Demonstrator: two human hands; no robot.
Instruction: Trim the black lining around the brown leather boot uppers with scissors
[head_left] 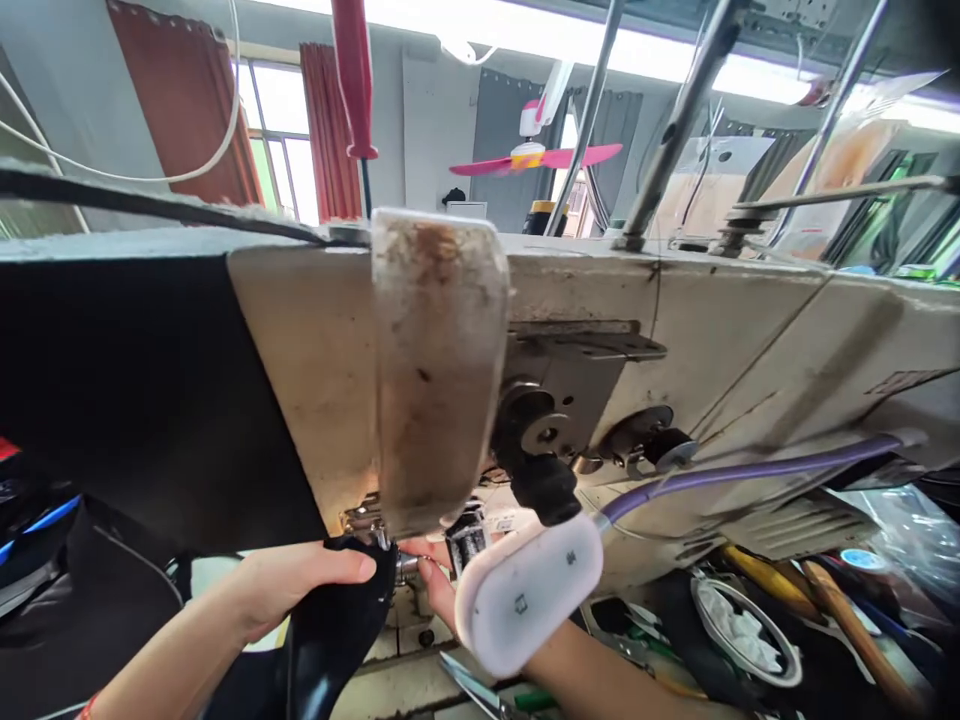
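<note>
A sewing machine fills the middle of the head view. My left hand is closed on a black piece of material, its thumb lying along the top edge close to the machine's needle area. My right hand reaches in from the right, partly hidden behind a white lamp head. Its fingertips pinch at a small metal part beside the black piece; whether that part is loose or fixed to the machine, I cannot tell. The presser foot area sits just above both hands.
Scissors lie on the machine bed below my right hand. A purple flexible lamp neck runs along the machine. At right are a round dish, a wooden handle and other tools. A red screwdriver stands on top of the machine.
</note>
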